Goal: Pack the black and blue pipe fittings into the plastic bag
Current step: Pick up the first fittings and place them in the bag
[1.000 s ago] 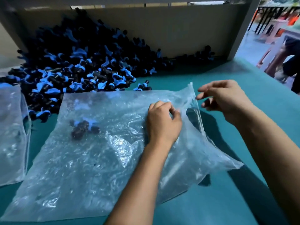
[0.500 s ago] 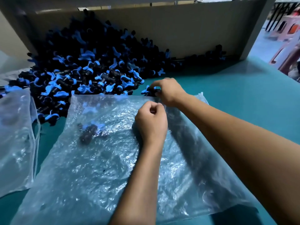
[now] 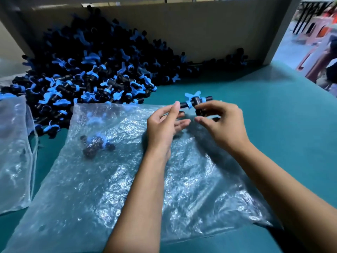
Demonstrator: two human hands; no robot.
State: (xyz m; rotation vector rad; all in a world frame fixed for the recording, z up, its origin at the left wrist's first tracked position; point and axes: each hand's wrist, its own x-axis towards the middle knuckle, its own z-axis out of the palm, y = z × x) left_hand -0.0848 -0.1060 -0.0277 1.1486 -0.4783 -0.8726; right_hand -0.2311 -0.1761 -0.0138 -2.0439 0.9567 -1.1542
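Observation:
A clear plastic bag [image 3: 113, 189] lies flat on the teal table, with one black and blue fitting [image 3: 96, 145] inside it near its upper left. My right hand [image 3: 218, 123] holds a black and blue pipe fitting [image 3: 195, 102] above the bag's far edge. My left hand [image 3: 164, 125] is beside it with fingers spread, its thumb touching the fitting's left end. A big heap of black and blue fittings [image 3: 91, 70] lies behind the bag at the left.
A cardboard wall [image 3: 200, 30] stands behind the heap. Another clear bag [image 3: 14, 152] lies at the left edge. The teal table [image 3: 273, 115] stretches to the right. Pink chairs [image 3: 317, 44] stand beyond the table's right edge.
My right hand has picked a fitting from the heap's edge and brought it back over the bag. My left hand has let go of the bag and opened toward the fitting.

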